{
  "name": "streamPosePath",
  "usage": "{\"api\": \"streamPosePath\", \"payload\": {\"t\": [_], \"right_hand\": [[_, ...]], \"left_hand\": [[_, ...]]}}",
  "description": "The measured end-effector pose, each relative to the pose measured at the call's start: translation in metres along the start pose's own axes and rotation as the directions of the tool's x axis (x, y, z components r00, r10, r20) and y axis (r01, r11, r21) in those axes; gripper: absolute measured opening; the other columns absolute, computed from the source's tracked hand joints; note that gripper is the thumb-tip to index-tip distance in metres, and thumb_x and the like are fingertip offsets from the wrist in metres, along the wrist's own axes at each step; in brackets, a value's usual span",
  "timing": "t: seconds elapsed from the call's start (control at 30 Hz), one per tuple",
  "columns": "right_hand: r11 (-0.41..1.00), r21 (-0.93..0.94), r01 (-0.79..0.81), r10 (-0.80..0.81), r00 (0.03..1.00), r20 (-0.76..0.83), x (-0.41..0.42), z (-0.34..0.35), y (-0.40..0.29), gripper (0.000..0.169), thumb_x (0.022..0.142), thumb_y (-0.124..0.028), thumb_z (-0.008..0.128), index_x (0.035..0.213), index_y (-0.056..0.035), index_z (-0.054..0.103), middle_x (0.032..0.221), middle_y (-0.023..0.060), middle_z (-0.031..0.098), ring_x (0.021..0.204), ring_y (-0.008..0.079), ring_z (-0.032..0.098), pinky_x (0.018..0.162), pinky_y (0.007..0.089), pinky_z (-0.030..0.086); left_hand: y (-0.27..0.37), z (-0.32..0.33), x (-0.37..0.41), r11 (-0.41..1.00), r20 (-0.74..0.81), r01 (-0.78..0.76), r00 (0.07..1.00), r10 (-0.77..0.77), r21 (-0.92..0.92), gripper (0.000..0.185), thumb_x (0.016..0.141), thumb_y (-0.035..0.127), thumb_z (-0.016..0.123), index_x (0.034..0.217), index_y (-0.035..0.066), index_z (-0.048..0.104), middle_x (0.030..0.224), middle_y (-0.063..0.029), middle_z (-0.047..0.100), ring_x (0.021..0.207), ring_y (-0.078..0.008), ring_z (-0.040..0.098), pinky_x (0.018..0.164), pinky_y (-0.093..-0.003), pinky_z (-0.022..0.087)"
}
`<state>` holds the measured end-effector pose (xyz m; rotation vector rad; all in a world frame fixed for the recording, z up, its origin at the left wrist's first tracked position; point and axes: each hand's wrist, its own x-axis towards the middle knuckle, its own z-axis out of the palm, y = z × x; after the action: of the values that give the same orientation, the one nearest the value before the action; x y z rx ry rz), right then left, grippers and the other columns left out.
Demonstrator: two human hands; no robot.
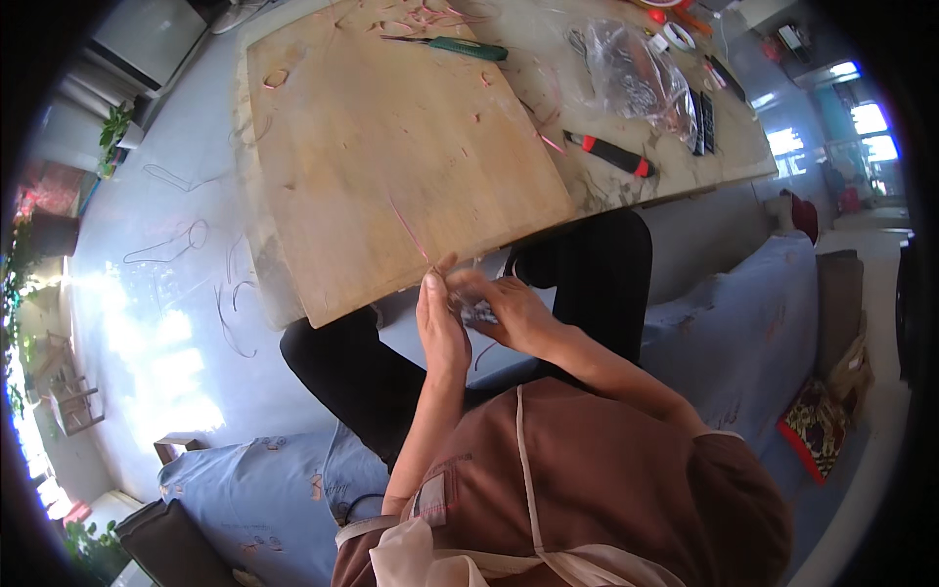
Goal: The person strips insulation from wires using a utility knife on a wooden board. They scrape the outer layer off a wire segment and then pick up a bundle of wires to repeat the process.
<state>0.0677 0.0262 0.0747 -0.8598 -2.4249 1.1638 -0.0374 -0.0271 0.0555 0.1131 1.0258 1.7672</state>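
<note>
Close together at the near edge of a wooden board [396,147], my two hands meet. My left hand [440,319] pinches a small piece at the end of a thin pink strand [406,220], which extends over the board. My right hand [517,312] is blurred and curled around a dark, shiny item [473,304], too blurred to name. A green-handled tool with a thin dark tip [468,48] lies near the far edge of the board. Right of the board rests a black and red utility knife [610,154].
Pink scraps [433,13] lie at the board's far end. A clear plastic bag [634,81], black strips [702,121] and a roll of white tape [678,37] rest on the marbled table [686,169]. Loose wires [172,246] lie on the floor at left. My knees are beneath the table edge.
</note>
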Motion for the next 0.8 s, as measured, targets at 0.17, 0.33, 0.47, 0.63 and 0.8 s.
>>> {"api": "streamPosePath", "payload": {"t": [0.17,0.33,0.47,0.63,0.8], "right_hand": [[0.977,-0.120,-0.174,0.197,0.955,0.221,0.045,-0.092,0.011,0.032,0.077,-0.029,0.068,0.100,-0.0068,0.063,0.090,0.0069,0.065,0.082,0.0119,0.062,0.073,0.0264,0.048],[0.780,-0.620,-0.081,-0.121,0.953,-0.277,0.211,-0.131,0.107,0.027,0.083,-0.028,0.055,0.104,-0.0122,0.058,0.100,0.0148,0.061,0.096,0.0317,0.057,0.080,0.0368,0.045],[0.711,-0.702,0.040,-0.322,0.906,-0.275,0.283,-0.137,0.174,0.029,0.079,-0.025,0.059,0.105,-0.0117,0.060,0.099,0.0127,0.062,0.092,0.0302,0.059,0.079,0.0385,0.046],[0.622,-0.782,-0.040,-0.168,0.969,-0.184,0.310,-0.126,0.141,0.038,0.077,-0.022,0.059,0.113,-0.0116,0.055,0.101,0.0146,0.061,0.095,0.0320,0.058,0.080,0.0421,0.046],[0.672,-0.740,0.027,-0.272,0.939,-0.212,0.252,-0.167,0.132,0.036,0.080,-0.014,0.054,0.115,-0.0121,0.054,0.106,0.0175,0.057,0.099,0.0344,0.054,0.082,0.0408,0.044]], "left_hand": [[-0.015,-0.022,-0.002,0.971,-0.017,0.017,1.000,-0.013,0.239,0.032,0.096,0.028,0.040,0.091,0.001,0.056,0.055,-0.0015,0.048,0.047,-0.0080,0.042,0.044,-0.0208,0.034],[-0.027,-0.004,0.006,0.988,-0.051,0.144,0.989,-0.141,0.055,0.033,0.096,0.029,0.040,0.084,0.002,0.056,0.054,-0.0009,0.047,0.045,-0.0054,0.034,0.042,-0.0206,0.024],[-0.029,0.007,0.007,0.978,-0.054,0.197,0.980,-0.194,0.069,0.032,0.096,0.029,0.040,0.084,0.004,0.055,0.055,-0.0024,0.050,0.045,-0.0047,0.031,0.042,-0.0201,0.024],[-0.022,0.008,0.004,0.981,-0.137,0.153,0.981,-0.136,0.120,0.024,0.095,0.026,0.042,0.090,0.005,0.053,0.057,-0.0041,0.053,0.044,-0.0032,0.028,0.042,-0.0195,0.024],[-0.028,0.012,0.002,0.989,-0.104,0.127,0.987,-0.119,0.075,0.021,0.095,0.021,0.042,0.095,0.005,0.055,0.065,-0.0052,0.057,0.047,-0.0031,0.030,0.043,-0.0185,0.026]]}}
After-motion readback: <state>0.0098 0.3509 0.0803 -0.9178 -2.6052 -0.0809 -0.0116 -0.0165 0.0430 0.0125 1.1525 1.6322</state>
